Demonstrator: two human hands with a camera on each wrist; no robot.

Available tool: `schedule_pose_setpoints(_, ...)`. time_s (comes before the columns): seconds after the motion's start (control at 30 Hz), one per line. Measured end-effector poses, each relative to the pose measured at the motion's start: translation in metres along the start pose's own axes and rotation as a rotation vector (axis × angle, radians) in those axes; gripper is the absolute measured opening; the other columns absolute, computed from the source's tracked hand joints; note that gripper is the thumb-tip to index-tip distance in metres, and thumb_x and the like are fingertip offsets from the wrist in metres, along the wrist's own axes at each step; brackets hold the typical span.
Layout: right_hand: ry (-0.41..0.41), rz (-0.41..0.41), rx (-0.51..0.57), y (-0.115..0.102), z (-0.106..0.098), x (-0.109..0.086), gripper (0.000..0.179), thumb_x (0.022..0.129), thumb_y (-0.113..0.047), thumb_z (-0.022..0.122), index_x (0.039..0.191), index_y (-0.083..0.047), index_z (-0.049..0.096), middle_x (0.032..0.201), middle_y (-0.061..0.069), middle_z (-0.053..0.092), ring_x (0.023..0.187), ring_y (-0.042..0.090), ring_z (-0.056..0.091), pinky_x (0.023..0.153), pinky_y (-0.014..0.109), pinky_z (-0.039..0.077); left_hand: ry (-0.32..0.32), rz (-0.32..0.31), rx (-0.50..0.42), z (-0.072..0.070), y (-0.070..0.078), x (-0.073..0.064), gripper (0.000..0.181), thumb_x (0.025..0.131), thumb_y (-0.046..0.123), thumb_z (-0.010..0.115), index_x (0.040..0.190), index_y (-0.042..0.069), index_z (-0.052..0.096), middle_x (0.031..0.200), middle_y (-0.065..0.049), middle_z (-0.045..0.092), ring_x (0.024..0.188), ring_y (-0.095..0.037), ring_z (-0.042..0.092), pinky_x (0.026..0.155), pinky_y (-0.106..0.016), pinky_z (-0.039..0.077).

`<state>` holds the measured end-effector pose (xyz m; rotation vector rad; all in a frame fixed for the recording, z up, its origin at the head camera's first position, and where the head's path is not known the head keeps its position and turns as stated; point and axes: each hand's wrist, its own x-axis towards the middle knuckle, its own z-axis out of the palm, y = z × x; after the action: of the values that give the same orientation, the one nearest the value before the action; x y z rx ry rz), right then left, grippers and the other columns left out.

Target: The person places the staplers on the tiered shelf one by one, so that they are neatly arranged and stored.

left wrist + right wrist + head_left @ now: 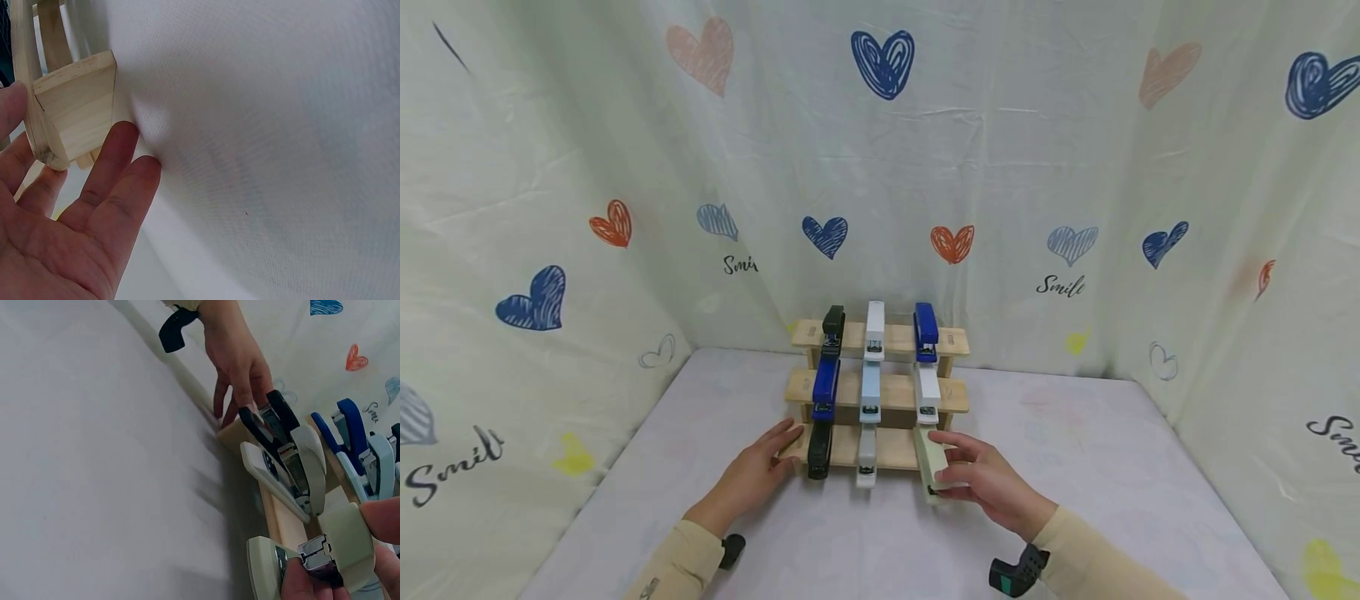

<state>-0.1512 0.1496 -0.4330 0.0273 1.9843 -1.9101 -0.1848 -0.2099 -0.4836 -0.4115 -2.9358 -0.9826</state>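
Observation:
A pale green stapler [928, 457] sits at the right end of the lowest step of a wooden rack [891, 446]. My right hand [992, 492] pinches its upper arm; in the right wrist view a fingertip reaches between that arm and the base, and the stapler [351, 550] is spread apart there. At the rack's left end, my left hand [748, 475] grips the lowest step. The left wrist view has the thumb and fingers on either side of the board's end [47, 140]. Nearest that hand lies a black stapler [820, 450].
A grey-white stapler [867, 457] lies mid-step. Above are dark blue [826, 383], light blue [870, 387] and white [927, 387] staplers; the top step bears black [832, 325], white [876, 325] and blue [926, 325] ones. A heart-printed curtain [880, 167] stands behind the table [1060, 467].

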Motion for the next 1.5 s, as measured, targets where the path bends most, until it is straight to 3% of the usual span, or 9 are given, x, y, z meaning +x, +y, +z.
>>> schedule_pose_setpoints(0.37,0.050,-0.023,0.001,0.004,0.008,0.008,0.062,0.087,-0.001,0.071,0.146,-0.005,0.050,0.120,0.020,0.043,0.101,0.029,0.053,0.087,0.046,0.056,-0.007,-0.008,-0.002,0.000,0.001,0.000,0.053,0.098,0.019,0.066,0.148,0.010,0.050,0.157,-0.012,0.037,0.128,-0.036,0.052,0.099,-0.052,0.046)
schedule_pose_setpoints(0.7,0.072,-0.063,-0.060,0.006,0.012,0.007,0.066,0.083,0.000,0.075,0.144,-0.004,0.051,0.133,0.023,0.050,0.104,0.026,0.060,0.083,0.041,0.057,0.002,0.001,0.012,-0.002,0.003,-0.001,0.052,0.098,0.018,0.065,0.147,0.008,0.050,0.156,-0.015,0.038,0.134,-0.038,0.045,0.103,-0.054,0.042)
schedule_pose_setpoints(0.93,0.077,-0.068,-0.048,0.004,0.013,0.007,0.064,0.085,0.002,0.073,0.144,-0.002,0.049,0.130,0.023,0.053,0.101,0.026,0.063,0.083,0.042,0.058,-0.003,-0.002,0.018,-0.001,0.001,0.001,0.053,0.099,0.019,0.065,0.148,0.009,0.049,0.157,-0.013,0.037,0.132,-0.036,0.048,0.100,-0.051,0.046)
schedule_pose_setpoints(1.2,0.125,-0.076,-0.033,0.006,0.015,0.010,0.060,0.085,0.001,0.074,0.141,-0.001,0.053,0.125,0.022,0.054,0.098,0.024,0.063,0.083,0.041,0.058,-0.006,0.006,0.010,-0.001,0.001,0.001,0.053,0.099,0.019,0.065,0.148,0.009,0.049,0.157,-0.013,0.037,0.133,-0.037,0.047,0.102,-0.054,0.043)
schedule_pose_setpoints(1.5,0.131,-0.083,-0.019,0.008,0.015,0.011,0.059,0.086,0.000,0.075,0.140,-0.001,0.053,0.130,0.023,0.053,0.101,0.024,0.064,0.084,0.041,0.058,0.000,-0.001,0.008,-0.001,0.003,-0.001,0.052,0.098,0.019,0.066,0.147,0.009,0.050,0.156,-0.013,0.038,0.132,-0.037,0.049,0.101,-0.053,0.045)
